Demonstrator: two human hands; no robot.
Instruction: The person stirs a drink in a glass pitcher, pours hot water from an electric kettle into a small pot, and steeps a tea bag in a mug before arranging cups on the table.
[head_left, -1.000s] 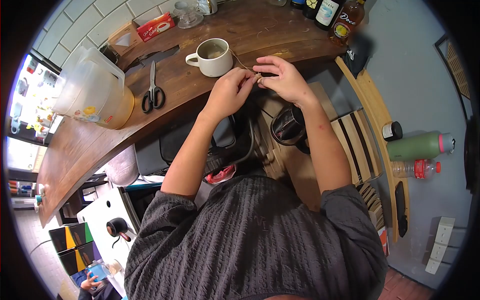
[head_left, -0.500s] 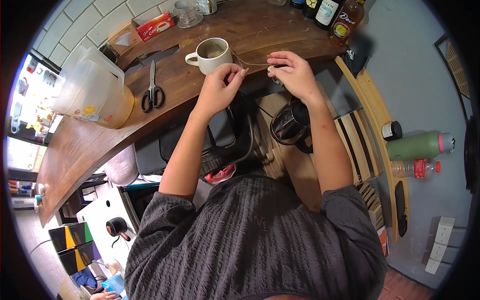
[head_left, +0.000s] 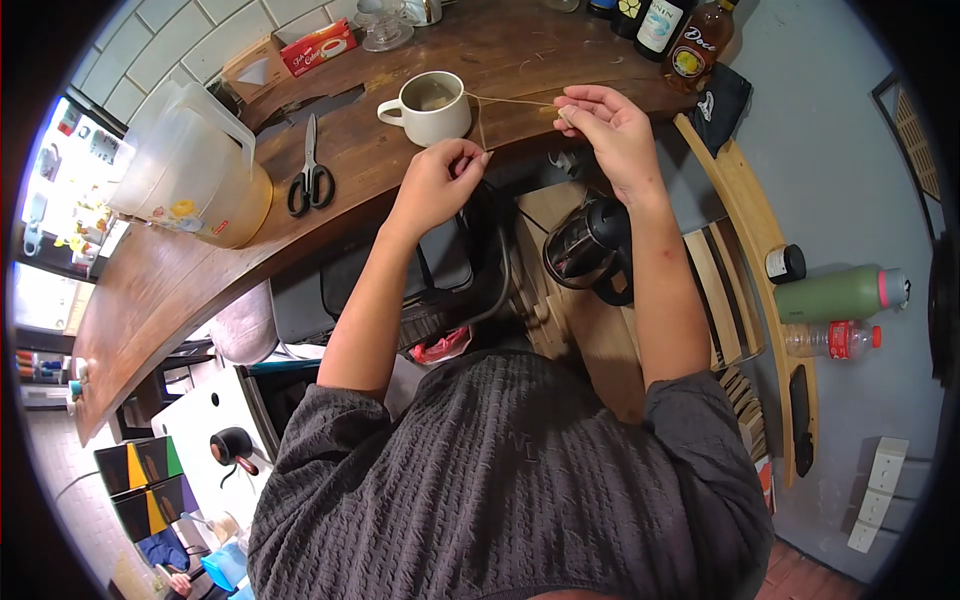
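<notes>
A white mug [head_left: 437,124] stands near the edge of the wooden counter, with something in its bottom that I cannot make out. A thin brown string [head_left: 515,100] runs from the mug's right side. My right hand [head_left: 618,145], right of the mug, pinches one length of it, which is stretched nearly straight. My left hand [head_left: 435,188] is just in front of the mug, at the counter's edge, with the other length between thumb and fingers. Whether the string is tied to the mug does not show. Black-handled scissors [head_left: 311,180] lie left of the mug.
A plastic pitcher [head_left: 190,190] stands at the left, with a red box [head_left: 318,50] and glass cups [head_left: 382,25] at the back. Several bottles [head_left: 697,45] stand at the back right. Below the counter is a dark kettle-like vessel [head_left: 590,245].
My right hand has moved right and slightly up, drawing its length of string straighter. My left hand stays almost in place. The view has shifted slightly.
</notes>
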